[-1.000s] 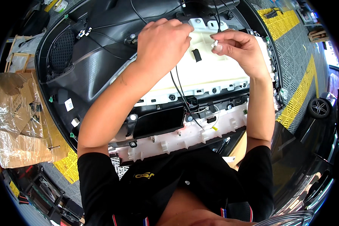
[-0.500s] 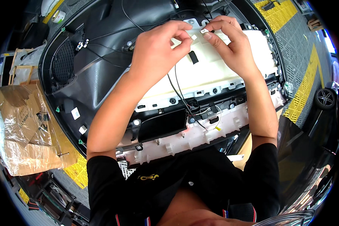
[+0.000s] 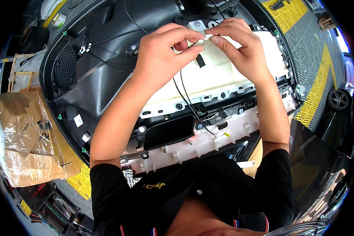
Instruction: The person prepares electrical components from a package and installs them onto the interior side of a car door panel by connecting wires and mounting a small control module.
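Over the cream-white panel [image 3: 218, 70] my two hands meet fingertip to fingertip. My left hand [image 3: 167, 49] is closed in a pinch on a thin black wire [image 3: 192, 45] beside its fingertips. My right hand [image 3: 238, 45] pinches a small white connector [image 3: 207, 36], which sits between both hands' fingertips. The fingers cover part of it, so I cannot tell whether two white pieces are joined. Just below lies a short black tape strip [image 3: 200, 61] on the panel. More dark wires [image 3: 183, 88] hang down from under my left hand across the panel's near edge.
A large black moulded trim part [image 3: 106, 74] surrounds the panel. Bundled white plugs [image 3: 84, 48] lie on its left side. A plastic-wrapped cardboard box [image 3: 27, 137] stands at left; a dark car with a wheel [image 3: 339, 100] is at right. Yellow floor strips [image 3: 316, 90] run alongside.
My hands have come together. The white connector in my right fingers moved slightly left to meet my left fingertips, where a small white piece showed before.
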Demonstrator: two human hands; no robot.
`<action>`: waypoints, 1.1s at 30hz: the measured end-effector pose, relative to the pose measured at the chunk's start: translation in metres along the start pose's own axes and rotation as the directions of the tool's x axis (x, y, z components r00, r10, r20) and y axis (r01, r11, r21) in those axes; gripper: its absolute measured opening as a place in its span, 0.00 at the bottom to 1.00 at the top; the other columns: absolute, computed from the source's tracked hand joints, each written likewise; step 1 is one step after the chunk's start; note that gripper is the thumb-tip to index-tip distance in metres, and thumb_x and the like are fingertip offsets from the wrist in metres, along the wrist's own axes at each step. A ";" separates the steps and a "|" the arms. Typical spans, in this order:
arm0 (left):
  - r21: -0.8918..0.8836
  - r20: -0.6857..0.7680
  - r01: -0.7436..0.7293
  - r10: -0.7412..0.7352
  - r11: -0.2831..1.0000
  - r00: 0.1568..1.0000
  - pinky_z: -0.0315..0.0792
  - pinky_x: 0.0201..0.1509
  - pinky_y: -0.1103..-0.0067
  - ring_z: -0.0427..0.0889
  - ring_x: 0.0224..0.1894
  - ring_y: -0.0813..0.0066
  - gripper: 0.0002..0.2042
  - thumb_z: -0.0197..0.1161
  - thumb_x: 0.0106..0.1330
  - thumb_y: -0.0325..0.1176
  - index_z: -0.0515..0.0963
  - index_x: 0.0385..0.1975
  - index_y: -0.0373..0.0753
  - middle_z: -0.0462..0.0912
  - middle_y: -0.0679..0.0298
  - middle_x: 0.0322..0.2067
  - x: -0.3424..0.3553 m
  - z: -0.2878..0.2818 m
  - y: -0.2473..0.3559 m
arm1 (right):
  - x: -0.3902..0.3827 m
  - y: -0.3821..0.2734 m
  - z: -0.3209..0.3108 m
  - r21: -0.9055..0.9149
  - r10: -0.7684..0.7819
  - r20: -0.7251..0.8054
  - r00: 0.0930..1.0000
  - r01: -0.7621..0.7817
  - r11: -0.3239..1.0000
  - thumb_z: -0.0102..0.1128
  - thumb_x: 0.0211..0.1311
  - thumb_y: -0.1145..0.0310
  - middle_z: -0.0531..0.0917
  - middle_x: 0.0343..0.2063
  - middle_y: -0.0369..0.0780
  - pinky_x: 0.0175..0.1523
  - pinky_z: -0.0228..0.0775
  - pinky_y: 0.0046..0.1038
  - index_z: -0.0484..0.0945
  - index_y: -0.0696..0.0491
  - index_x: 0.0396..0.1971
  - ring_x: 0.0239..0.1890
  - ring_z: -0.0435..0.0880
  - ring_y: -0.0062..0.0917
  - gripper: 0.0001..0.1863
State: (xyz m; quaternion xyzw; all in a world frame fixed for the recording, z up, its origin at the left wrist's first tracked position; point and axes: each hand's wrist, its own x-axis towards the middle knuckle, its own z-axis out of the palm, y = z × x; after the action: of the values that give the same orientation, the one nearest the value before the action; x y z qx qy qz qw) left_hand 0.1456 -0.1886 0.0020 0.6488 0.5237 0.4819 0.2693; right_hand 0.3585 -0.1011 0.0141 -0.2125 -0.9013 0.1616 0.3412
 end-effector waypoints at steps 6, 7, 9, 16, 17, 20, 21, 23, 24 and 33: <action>0.239 -0.113 -0.180 0.211 0.954 0.971 0.79 0.36 0.81 0.85 0.32 0.78 0.09 0.75 0.59 0.27 0.88 0.39 0.39 0.87 0.63 0.35 -0.003 0.006 -0.007 | -0.001 0.000 0.005 0.012 0.037 -0.058 0.998 -0.036 0.999 0.73 0.57 0.70 0.87 0.35 0.37 0.51 0.73 0.32 0.89 0.51 0.39 0.44 0.83 0.31 0.10; 0.273 -0.121 -0.223 0.263 0.936 0.957 0.79 0.36 0.81 0.85 0.31 0.76 0.09 0.75 0.59 0.28 0.88 0.39 0.39 0.87 0.63 0.35 -0.002 0.007 -0.008 | 0.000 0.000 0.005 -0.004 0.025 -0.058 0.998 -0.026 1.000 0.73 0.57 0.70 0.87 0.35 0.37 0.51 0.72 0.32 0.89 0.51 0.39 0.45 0.83 0.31 0.10; 0.268 -0.100 -0.222 0.256 0.938 0.962 0.80 0.37 0.80 0.86 0.33 0.74 0.08 0.74 0.60 0.29 0.88 0.38 0.39 0.88 0.62 0.35 -0.002 0.007 -0.006 | 0.001 -0.001 0.002 -0.037 0.004 -0.059 0.998 -0.006 0.999 0.72 0.57 0.70 0.87 0.35 0.36 0.51 0.71 0.32 0.89 0.50 0.40 0.45 0.82 0.30 0.10; 0.170 -0.028 -0.139 0.146 0.976 0.989 0.78 0.37 0.80 0.86 0.32 0.73 0.06 0.72 0.62 0.30 0.88 0.35 0.37 0.87 0.62 0.34 0.000 0.002 0.000 | 0.003 -0.006 -0.009 -0.168 -0.104 0.013 0.994 0.105 0.980 0.70 0.59 0.68 0.87 0.36 0.34 0.53 0.68 0.33 0.89 0.48 0.39 0.44 0.81 0.30 0.08; 0.162 -0.038 -0.156 0.164 0.974 0.986 0.77 0.36 0.81 0.85 0.31 0.74 0.06 0.73 0.61 0.30 0.88 0.36 0.36 0.87 0.62 0.33 0.001 0.003 -0.001 | 0.003 -0.006 -0.009 -0.174 -0.115 0.024 0.993 0.118 0.978 0.70 0.59 0.68 0.86 0.36 0.34 0.53 0.69 0.33 0.89 0.48 0.38 0.44 0.81 0.30 0.08; 0.174 -0.022 -0.134 0.140 0.976 0.990 0.77 0.36 0.81 0.84 0.31 0.76 0.07 0.73 0.61 0.30 0.88 0.36 0.35 0.87 0.63 0.33 -0.001 0.003 -0.001 | 0.007 -0.015 -0.013 -0.184 -0.114 0.085 0.990 0.128 0.975 0.69 0.59 0.70 0.86 0.36 0.35 0.53 0.69 0.33 0.88 0.51 0.39 0.45 0.80 0.32 0.08; 0.169 -0.007 -0.145 0.148 0.975 0.989 0.77 0.36 0.81 0.84 0.31 0.76 0.07 0.73 0.62 0.30 0.87 0.37 0.34 0.87 0.63 0.33 -0.001 0.003 -0.001 | 0.009 -0.018 -0.015 -0.186 -0.106 0.110 0.988 0.126 0.975 0.69 0.59 0.71 0.86 0.36 0.35 0.53 0.69 0.33 0.88 0.52 0.39 0.46 0.79 0.33 0.08; 0.159 0.024 -0.160 0.158 0.974 0.987 0.77 0.36 0.81 0.84 0.32 0.76 0.07 0.73 0.62 0.30 0.87 0.36 0.34 0.87 0.62 0.33 -0.001 0.004 -0.002 | 0.010 -0.020 -0.018 -0.177 -0.088 0.131 0.987 0.111 0.978 0.69 0.60 0.70 0.85 0.36 0.36 0.52 0.69 0.33 0.87 0.52 0.38 0.45 0.79 0.33 0.07; 0.154 0.038 -0.166 0.162 0.974 0.986 0.77 0.36 0.81 0.84 0.32 0.75 0.08 0.73 0.62 0.30 0.87 0.36 0.34 0.87 0.62 0.33 -0.001 0.004 -0.002 | 0.010 -0.020 -0.019 -0.173 -0.080 0.142 0.987 0.104 0.979 0.69 0.60 0.69 0.85 0.35 0.36 0.52 0.69 0.33 0.87 0.52 0.38 0.44 0.79 0.33 0.07; 0.085 0.143 -0.122 0.109 0.989 0.984 0.74 0.37 0.82 0.82 0.33 0.77 0.07 0.74 0.60 0.27 0.87 0.35 0.34 0.85 0.63 0.33 0.000 0.002 -0.004 | 0.004 -0.017 -0.019 -0.105 -0.091 0.166 0.982 0.109 0.988 0.68 0.62 0.65 0.83 0.32 0.35 0.51 0.68 0.33 0.84 0.52 0.34 0.41 0.80 0.32 0.07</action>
State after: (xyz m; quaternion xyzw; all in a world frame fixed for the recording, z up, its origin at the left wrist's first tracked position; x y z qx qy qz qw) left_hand 0.1463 -0.1874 -0.0021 0.7217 0.4875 0.4258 0.2456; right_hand 0.3643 -0.1109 0.0372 -0.1721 -0.9431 0.1090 0.2627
